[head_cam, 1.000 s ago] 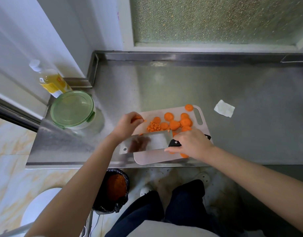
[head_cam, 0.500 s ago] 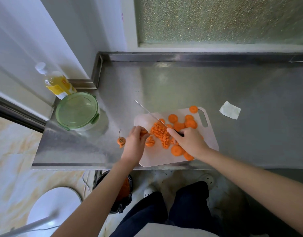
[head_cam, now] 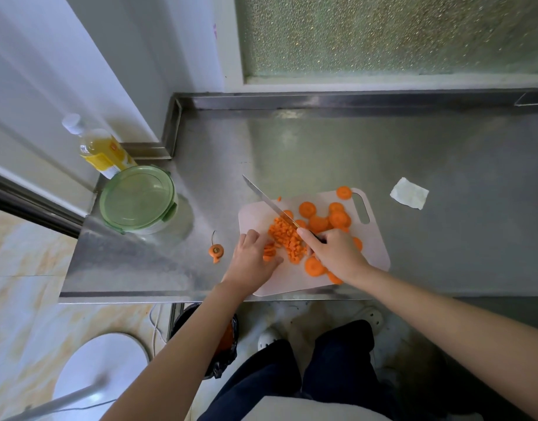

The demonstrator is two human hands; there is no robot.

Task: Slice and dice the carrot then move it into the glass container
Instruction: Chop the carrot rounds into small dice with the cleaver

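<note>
A pale pink cutting board point(head_cam: 252, 218) lies on the steel counter near its front edge. On it sit a heap of diced carrot point(head_cam: 284, 238) and several round carrot slices point(head_cam: 317, 221). My right hand point(head_cam: 334, 253) grips the black handle of a knife point(head_cam: 267, 200), whose blade stands on edge against the far side of the dice, tip pointing far left. My left hand point(head_cam: 251, 262) rests on the board's left part, fingers on some sliced carrot pieces point(head_cam: 269, 252). The glass container point(head_cam: 138, 199) with its green lid on stands at the counter's left end.
A carrot top with stem point(head_cam: 216, 250) lies on the counter point(head_cam: 444, 238) left of the board. A yellow bottle point(head_cam: 102, 150) stands behind the container. A folded white paper point(head_cam: 409, 192) lies to the right. A bin with a black bag point(head_cam: 222, 335) sits below the counter edge.
The knife has turned from flat, broad side up, to standing on edge beside the dice. My left hand came down from the board's far left corner to its near left side.
</note>
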